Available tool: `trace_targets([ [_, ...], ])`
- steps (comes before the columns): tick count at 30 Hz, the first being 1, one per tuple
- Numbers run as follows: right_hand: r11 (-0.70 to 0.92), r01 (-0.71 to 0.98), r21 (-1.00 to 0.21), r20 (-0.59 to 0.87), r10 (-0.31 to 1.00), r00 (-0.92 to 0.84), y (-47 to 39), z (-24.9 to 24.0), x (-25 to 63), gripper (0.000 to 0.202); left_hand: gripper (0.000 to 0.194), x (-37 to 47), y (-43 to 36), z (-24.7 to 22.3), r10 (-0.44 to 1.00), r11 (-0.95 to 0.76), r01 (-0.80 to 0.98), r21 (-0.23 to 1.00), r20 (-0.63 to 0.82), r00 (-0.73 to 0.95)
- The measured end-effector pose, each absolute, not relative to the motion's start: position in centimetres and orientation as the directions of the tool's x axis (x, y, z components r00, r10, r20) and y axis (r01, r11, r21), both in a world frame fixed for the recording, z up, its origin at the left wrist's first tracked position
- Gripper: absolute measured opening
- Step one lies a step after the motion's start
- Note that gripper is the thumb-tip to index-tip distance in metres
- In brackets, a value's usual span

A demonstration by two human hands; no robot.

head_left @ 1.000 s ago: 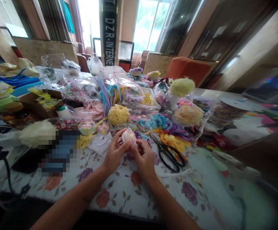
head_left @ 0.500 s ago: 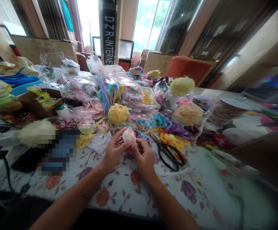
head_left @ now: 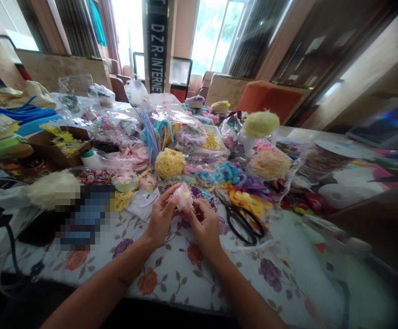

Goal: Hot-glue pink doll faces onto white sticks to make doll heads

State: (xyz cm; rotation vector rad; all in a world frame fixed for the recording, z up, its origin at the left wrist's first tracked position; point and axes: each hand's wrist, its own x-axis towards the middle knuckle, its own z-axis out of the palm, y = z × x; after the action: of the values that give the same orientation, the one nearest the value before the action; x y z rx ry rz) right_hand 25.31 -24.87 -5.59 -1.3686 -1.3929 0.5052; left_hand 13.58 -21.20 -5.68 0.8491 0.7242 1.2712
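Observation:
Between the fingers of both my hands is a small, round, white craft piece with pink and yellow trim (head_left: 184, 196); its exact kind does not show. My left hand (head_left: 163, 212) pinches it from the left, and my right hand (head_left: 204, 224) grips its lower right side. Just right of my right hand lie black-handled scissors (head_left: 242, 224). A fluffy yellow yarn ball (head_left: 169, 163) sits behind my hands. White packets (head_left: 142, 204) rest left of my left hand.
Doll-like face pieces (head_left: 125, 179) and a pale fluffy ball (head_left: 52, 189) lie to the left. Yellow strips (head_left: 250, 203) are bunched behind the scissors. A glue gun (head_left: 336, 233) lies at right on the flowered tablecloth (head_left: 123, 274). Plastic bags crowd the back.
The white piece has turned in my fingers and shows more of its white side. My left thumb has shifted back to its left edge.

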Motion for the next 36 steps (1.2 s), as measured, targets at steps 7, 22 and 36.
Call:
trace_targets([
  [7,0.262,0.447,-0.855,0.39,0.893,0.223,-24.9,-5.6,25.1,0.026,0.046,13.8,-21.3,-6.1,0.992,0.042,-0.51,0.859,0.026,0.126],
  [22,0.144,0.387,-0.911,0.274,0.913,0.304,-25.0,-5.3,25.3,0.039,0.054,12.8,-20.7,-4.7,0.945,0.179,-0.608,0.773,0.038,0.326],
  [36,0.394,0.859,-0.325,0.616,0.778,-0.124,-27.3,-4.3,23.9,0.02,0.056,10.7,-18.0,-3.6,0.997,0.016,-0.792,0.61,0.046,0.056],
])
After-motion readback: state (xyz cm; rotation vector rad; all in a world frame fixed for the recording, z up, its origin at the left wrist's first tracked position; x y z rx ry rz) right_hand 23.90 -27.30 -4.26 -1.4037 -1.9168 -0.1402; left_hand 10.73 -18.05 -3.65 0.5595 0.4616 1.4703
